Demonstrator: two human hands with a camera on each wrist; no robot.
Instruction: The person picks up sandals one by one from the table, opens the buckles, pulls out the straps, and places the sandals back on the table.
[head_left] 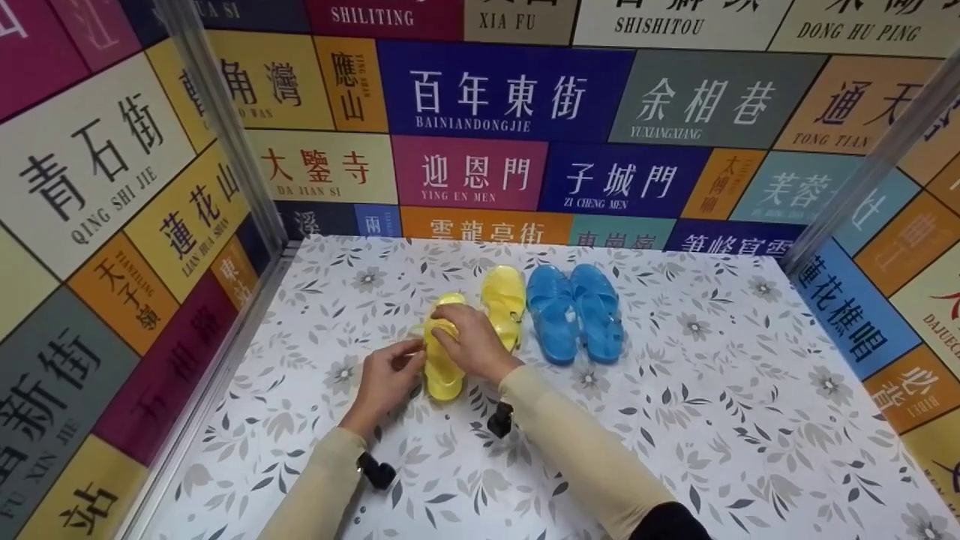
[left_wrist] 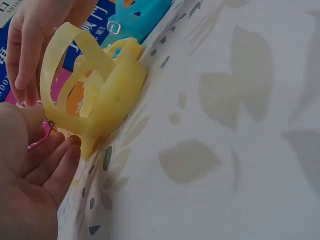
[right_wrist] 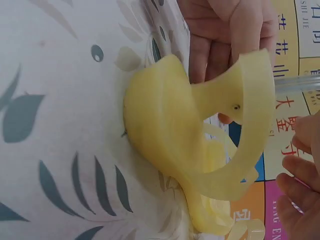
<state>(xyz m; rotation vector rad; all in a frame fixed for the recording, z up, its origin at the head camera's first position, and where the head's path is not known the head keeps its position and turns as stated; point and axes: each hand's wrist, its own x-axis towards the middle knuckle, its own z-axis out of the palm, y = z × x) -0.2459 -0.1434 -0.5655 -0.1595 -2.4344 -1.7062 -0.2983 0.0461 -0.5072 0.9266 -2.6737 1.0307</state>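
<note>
A yellow sandal (head_left: 445,379) lies on the patterned table, its heel strap standing up in a loop in both wrist views. At the sandal's left side, my left hand (head_left: 386,379) pinches the strap by its small metal buckle (left_wrist: 52,125). My right hand (head_left: 476,341) hovers over the sandal's far part. In the right wrist view its fingers (right_wrist: 298,172) look loosely bent and apart from the strap. The second yellow sandal (head_left: 501,289) sits just to the right, partly hidden by the right hand.
A pair of blue sandals, the left one (head_left: 553,315) and the right one (head_left: 598,315), stands right of the yellow pair. The white table (head_left: 712,420) has a grey leaf print. Panels with coloured street signs (head_left: 502,90) enclose the back and sides.
</note>
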